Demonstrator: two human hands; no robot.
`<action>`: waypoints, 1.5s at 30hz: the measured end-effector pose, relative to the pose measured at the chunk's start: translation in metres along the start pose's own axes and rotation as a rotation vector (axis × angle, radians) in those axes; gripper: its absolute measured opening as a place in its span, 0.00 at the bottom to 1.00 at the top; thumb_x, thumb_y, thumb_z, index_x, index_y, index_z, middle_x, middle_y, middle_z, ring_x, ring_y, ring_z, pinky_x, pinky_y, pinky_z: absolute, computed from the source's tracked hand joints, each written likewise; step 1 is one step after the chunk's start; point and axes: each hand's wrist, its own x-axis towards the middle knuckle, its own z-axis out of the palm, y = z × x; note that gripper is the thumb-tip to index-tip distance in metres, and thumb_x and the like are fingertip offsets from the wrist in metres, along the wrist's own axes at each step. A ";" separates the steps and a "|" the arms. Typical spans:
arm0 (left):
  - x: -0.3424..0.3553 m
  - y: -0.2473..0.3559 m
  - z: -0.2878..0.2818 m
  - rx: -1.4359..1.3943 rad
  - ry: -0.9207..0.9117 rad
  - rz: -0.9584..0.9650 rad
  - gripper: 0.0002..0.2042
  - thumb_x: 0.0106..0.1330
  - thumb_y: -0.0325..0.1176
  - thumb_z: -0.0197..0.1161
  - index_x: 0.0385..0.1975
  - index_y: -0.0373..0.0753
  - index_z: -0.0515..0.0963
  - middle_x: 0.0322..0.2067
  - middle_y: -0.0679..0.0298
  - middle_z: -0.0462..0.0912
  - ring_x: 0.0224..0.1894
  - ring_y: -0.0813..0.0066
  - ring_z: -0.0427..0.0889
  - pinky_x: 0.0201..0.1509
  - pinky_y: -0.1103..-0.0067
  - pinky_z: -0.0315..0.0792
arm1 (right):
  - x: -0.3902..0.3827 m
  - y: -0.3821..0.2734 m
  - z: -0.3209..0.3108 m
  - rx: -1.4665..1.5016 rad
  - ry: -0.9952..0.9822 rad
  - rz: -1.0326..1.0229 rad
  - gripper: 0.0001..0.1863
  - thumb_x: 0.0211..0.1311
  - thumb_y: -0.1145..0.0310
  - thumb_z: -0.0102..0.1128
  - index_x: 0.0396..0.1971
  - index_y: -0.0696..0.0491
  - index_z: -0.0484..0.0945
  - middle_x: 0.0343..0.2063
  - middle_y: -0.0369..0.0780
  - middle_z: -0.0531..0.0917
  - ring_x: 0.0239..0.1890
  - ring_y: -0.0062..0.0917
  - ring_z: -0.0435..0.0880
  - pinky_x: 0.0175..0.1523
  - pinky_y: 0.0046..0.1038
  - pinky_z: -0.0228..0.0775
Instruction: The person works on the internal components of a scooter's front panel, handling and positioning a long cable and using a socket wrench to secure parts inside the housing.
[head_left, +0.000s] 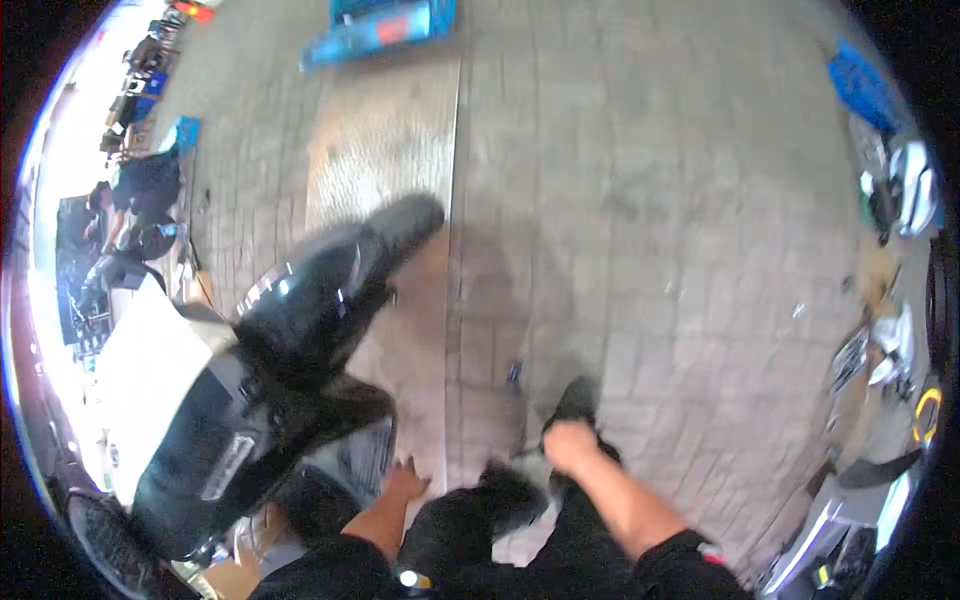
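Note:
A black motor scooter [300, 335] with a white panel stands on my left, its front wheel [410, 222] pointing away to the upper right. My left hand [404, 483] is at the edge of the scooter's grey footboard [370, 452], fingers apart; whether it presses on the edge is unclear. In front of my body, over my dark shoe [575, 398], my right hand [570, 447] is closed in a fist. A thin dark piece seems to stick out on its left side, but blur hides what the fist holds.
A metal plate [385, 150] lies in the paved floor under the front wheel, with a blue stand [390, 35] beyond. A small dark object [514, 373] lies on the paving. Another person [145, 190] crouches at far left. Parts and bags [890, 340] line the right side.

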 end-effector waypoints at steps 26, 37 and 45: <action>-0.177 0.097 -0.705 -0.678 0.565 0.695 0.31 0.64 0.51 0.65 0.67 0.48 0.73 0.53 0.51 0.85 0.55 0.48 0.82 0.59 0.59 0.76 | -0.112 0.119 -0.700 0.119 0.193 0.455 0.31 0.64 0.40 0.61 0.41 0.59 0.87 0.39 0.56 0.87 0.48 0.49 0.87 0.55 0.42 0.76; -0.161 -0.134 -0.672 -1.324 0.475 -0.156 0.29 0.66 0.50 0.64 0.65 0.44 0.75 0.57 0.51 0.82 0.59 0.49 0.80 0.63 0.61 0.74 | 0.169 -0.063 -1.016 -0.496 -0.072 -0.096 0.29 0.67 0.42 0.60 0.41 0.57 0.87 0.39 0.57 0.86 0.49 0.53 0.84 0.54 0.45 0.75; -0.130 -0.166 -0.646 -1.583 0.170 -0.241 0.34 0.67 0.52 0.63 0.70 0.41 0.69 0.66 0.52 0.75 0.68 0.52 0.74 0.69 0.63 0.70 | 0.310 -0.295 -1.058 -0.879 -0.180 -0.346 0.27 0.67 0.43 0.59 0.36 0.56 0.87 0.31 0.57 0.85 0.42 0.54 0.85 0.49 0.47 0.76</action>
